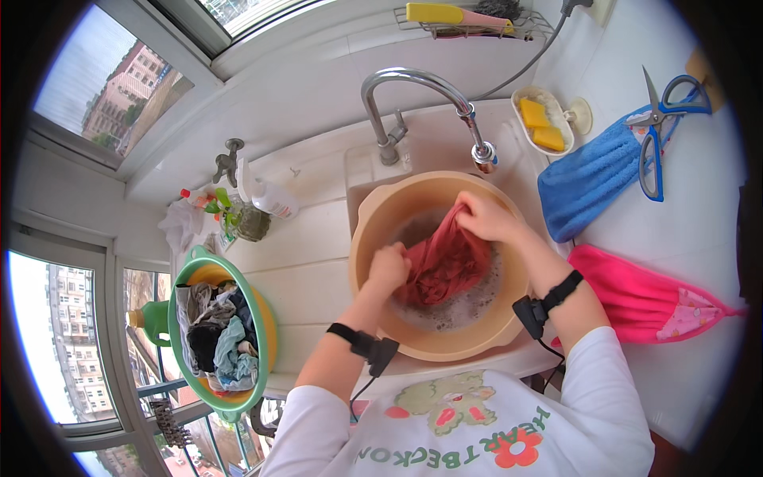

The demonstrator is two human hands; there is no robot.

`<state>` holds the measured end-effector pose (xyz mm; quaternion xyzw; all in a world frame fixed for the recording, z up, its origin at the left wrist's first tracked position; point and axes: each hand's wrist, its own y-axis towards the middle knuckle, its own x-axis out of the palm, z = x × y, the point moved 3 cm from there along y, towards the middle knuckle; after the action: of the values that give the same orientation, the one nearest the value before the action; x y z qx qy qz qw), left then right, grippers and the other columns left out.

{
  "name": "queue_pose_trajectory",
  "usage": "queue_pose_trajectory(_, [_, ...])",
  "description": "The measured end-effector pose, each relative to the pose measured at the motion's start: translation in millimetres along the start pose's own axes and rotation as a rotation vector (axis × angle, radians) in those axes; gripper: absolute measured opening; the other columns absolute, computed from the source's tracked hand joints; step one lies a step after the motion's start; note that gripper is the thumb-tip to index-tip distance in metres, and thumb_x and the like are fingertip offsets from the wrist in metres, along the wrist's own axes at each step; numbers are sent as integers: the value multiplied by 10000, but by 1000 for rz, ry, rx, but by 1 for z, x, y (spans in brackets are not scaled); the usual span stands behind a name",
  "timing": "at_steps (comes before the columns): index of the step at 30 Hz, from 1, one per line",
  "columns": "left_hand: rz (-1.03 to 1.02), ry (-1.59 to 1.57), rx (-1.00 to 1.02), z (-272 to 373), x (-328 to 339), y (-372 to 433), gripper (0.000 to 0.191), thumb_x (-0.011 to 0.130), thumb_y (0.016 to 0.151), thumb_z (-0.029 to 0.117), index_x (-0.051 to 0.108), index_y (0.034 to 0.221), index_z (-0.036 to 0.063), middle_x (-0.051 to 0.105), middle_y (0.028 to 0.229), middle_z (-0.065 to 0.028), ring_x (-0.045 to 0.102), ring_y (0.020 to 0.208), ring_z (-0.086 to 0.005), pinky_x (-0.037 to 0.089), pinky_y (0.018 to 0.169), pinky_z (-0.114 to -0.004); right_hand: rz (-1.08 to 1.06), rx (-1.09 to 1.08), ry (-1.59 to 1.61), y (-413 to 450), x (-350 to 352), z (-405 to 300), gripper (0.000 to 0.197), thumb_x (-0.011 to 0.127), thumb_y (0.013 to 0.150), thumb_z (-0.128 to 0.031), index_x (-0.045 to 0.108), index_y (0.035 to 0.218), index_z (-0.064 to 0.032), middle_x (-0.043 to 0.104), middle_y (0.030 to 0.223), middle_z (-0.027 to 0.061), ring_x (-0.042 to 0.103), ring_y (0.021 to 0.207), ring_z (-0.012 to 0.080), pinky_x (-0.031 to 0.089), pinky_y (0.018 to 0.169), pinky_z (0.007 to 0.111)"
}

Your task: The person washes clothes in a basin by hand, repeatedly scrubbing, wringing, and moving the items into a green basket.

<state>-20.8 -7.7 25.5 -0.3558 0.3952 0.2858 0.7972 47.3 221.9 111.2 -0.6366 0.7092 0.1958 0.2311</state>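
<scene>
Both my hands grip a wet red cloth garment (444, 262) over a beige plastic basin (369, 232). My left hand (388, 266) is closed on the garment's left edge. Higher up and to the right, my right hand (480, 216) pinches its upper edge and pulls it up. The fabric between them hangs bunched, its lower part at the soapy water (453, 319). Foam and bubbles float around it. Part of each hand's fingers is hidden by the cloth.
A chrome faucet (417, 74) arches above the basin. On the left stands a green-rimmed tub (268, 334) of clothes, near a glass jar with a plant (251, 223) and a white spray bottle (271, 197). Right are a soap dish (566, 110), scissors (654, 122), blue towel (587, 170) and pink towel (620, 286).
</scene>
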Motion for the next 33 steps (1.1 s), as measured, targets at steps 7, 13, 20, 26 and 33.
queue_pose_trajectory(7, [225, -880, -116, 5, -95, -7, 172, 432, 826, 112, 565, 881, 17, 600, 771, -112, 585, 691, -227, 493, 647, -344, -90, -49, 551, -20, -73, -77, 80, 509, 847, -23, 498, 924, -40, 509, 820, -22, 477, 768, 46, 416, 683, 209])
queue_pose_trajectory(13, [-284, -929, 119, 66, -128, -57, 169, 375, 813, 58, 531, 879, 58, 573, 785, -19, 536, 717, -94, 440, 629, -222, -692, 65, 213, -50, -38, -75, 115, 498, 798, -32, 549, 893, 10, 669, 924, 111, 614, 733, 127, 518, 642, 273])
queue_pose_trajectory(20, [-267, -287, 630, 51, -30, -82, 193, 543, 744, 71, 588, 923, 17, 600, 811, -144, 596, 798, -299, 478, 720, -389, -935, 270, -452, -64, 39, 3, 439, 595, 776, -367, 632, 1048, -24, 656, 995, 166, 623, 915, 293, 481, 799, 375])
queue_pose_trajectory(26, [-569, -3, 524, 37, 14, -86, 213, 551, 741, 126, 646, 904, 28, 636, 868, -188, 605, 840, -363, 473, 748, -445, -847, 199, -699, -19, 76, 42, 365, 571, 805, -247, 616, 1104, -43, 621, 1069, 203, 583, 1029, 321, 455, 890, 399])
queue_pose_trajectory(33, [-460, -21, 414, 35, 14, -78, 218, 531, 776, 163, 655, 917, 52, 642, 857, -191, 607, 837, -368, 477, 748, -461, -329, -54, -447, 6, 151, 111, 618, 568, 799, -120, 353, 1368, -17, 531, 1226, 242, 524, 1121, 387, 432, 953, 420])
